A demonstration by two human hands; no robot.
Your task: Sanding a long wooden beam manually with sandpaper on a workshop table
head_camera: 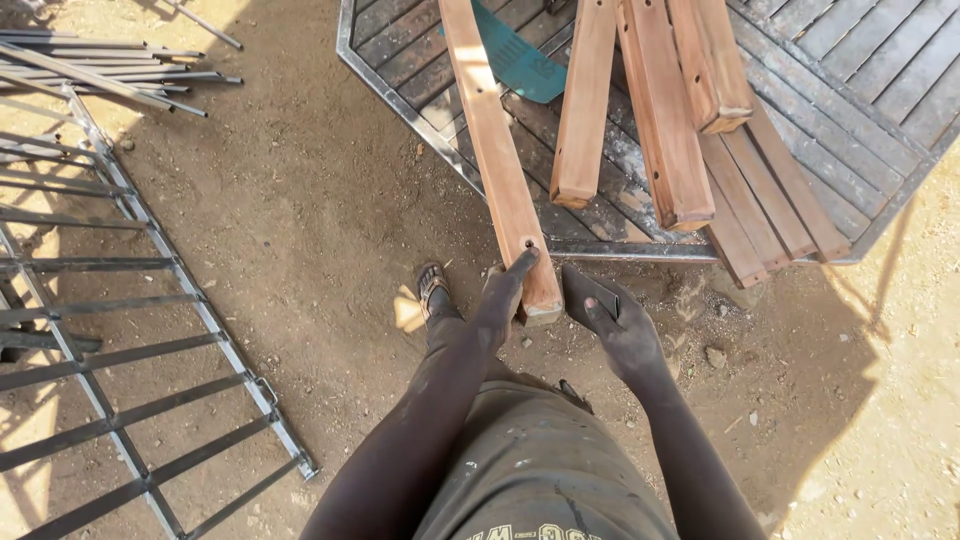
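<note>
The planks (497,150) are orange-tan wood, paler where sun strikes them, with a small dark hole near the end of the nearest one. They lie on a grey metal grate (860,60) of parallel slats, mottled with dust and rust-brown patches. A teal sheet (520,60) shows between the planks. The ground (300,200) is dusty brown sand. A second grate (130,330) is dull grey bars. The shorts (540,470) are olive-drab, flecked with pale spots.

A metal grate (130,330) and loose rods (110,70) lie on dirt.
</note>
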